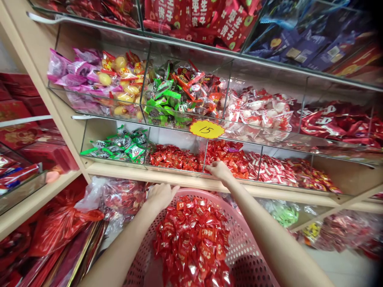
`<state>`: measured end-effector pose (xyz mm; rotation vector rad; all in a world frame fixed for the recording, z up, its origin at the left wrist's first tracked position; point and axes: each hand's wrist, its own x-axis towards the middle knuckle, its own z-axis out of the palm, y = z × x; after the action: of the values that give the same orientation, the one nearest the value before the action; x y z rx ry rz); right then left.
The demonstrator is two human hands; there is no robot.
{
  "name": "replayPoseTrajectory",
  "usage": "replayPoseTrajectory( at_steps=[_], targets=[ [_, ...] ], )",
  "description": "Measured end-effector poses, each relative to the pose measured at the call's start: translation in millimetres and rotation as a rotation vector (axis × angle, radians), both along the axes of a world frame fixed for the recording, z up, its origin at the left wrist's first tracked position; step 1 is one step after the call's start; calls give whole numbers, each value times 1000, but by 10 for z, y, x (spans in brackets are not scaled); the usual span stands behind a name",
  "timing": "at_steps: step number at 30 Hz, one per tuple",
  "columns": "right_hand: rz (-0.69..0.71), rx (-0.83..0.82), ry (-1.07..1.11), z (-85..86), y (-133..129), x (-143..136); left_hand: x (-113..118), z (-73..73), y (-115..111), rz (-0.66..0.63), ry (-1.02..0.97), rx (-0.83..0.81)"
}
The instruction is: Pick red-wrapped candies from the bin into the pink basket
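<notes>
A pink perforated plastic basket (248, 243) stands below the shelf, holding a large heap of red wrapped candies (194, 235). My left hand (160, 196) is closed over the basket's far left rim, its thumb pointing right and its other fingers partly hidden. My right hand (220, 171) reaches past the basket to the lowest candy row. Its fingers are pinched at the clear front panel (196, 172), beside a divider. Behind them lie red wrapped candies in two neighbouring compartments, the left candy pile (175, 158) and the right candy pile (226, 155).
Clear bins above hold candies (122, 85) in pink, green and red wrappers. A yellow price tag (207, 129) reads 15. Green-wrapped candies (122, 145) lie at lower left. Bagged goods (125, 199) sit under the wooden shelf edge (119, 171). A red plastic bag (60, 227) is at left.
</notes>
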<state>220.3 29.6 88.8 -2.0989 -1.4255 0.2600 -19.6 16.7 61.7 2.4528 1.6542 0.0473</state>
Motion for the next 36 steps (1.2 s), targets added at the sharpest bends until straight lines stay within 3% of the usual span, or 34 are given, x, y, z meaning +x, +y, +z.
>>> replayPoseTrajectory(
  at_steps=[9,16,23,31,36],
  targets=[
    [10,85,82,-9,-26,42,10,-18,8,-11,-5,11],
    [17,215,17,103,-295,172,0,0,0,3,-8,-6],
    [57,269,-44,74,-441,381,31,-4,-13,-17,-7,21],
    [56,328,36,6,-443,436,24,-34,7,-21,-1,32],
    [51,395,105,105,-529,391,21,-15,-3,-11,-2,14]
  ],
)
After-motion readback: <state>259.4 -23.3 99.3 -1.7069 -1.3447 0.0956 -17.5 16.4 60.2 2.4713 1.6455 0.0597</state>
